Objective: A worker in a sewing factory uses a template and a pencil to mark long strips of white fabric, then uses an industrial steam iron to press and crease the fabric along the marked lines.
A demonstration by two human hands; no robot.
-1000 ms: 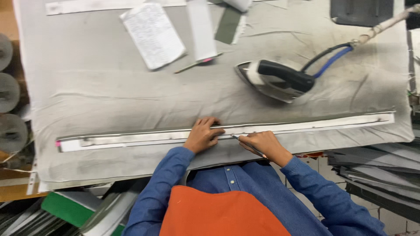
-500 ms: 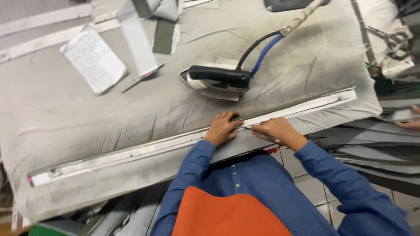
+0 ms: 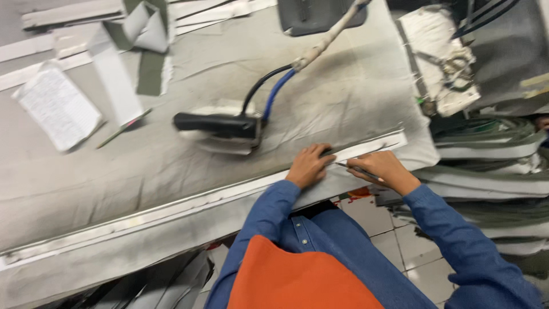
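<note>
Both hands work at the near edge of the padded grey ironing table (image 3: 354,86): the left hand (image 3: 309,166) lies flat, fingers spread, pressing the long narrow pale fabric strip (image 3: 171,209) that runs along that edge, while the right hand (image 3: 380,170) is closed around a thin dark pencil-like tool (image 3: 357,170) whose tip touches the strip. Just behind the hands stands a black-handled electric iron (image 3: 220,130), and bare table cloth lies open to its right, towards the table's right edge.
</note>
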